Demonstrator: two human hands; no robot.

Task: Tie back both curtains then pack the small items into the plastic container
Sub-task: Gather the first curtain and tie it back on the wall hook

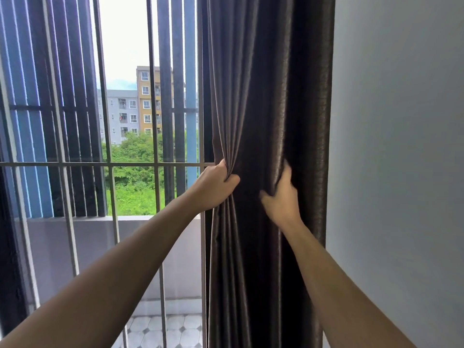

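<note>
Both hands grip curtain [263, 121] | window bars [153, 96] left | wall [401, 146] right

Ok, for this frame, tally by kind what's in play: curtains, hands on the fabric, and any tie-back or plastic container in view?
Curtains: 1, the dark curtain, gathered beside the wall.
Hands gripping it: 2, left hand, right hand.
Tie-backs: 0 visible.
Plastic containers: 0 visible.
Total: 3.

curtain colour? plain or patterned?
Dark brown curtain, plain with a slight sheen, no pattern. Head view, the only one.
</note>
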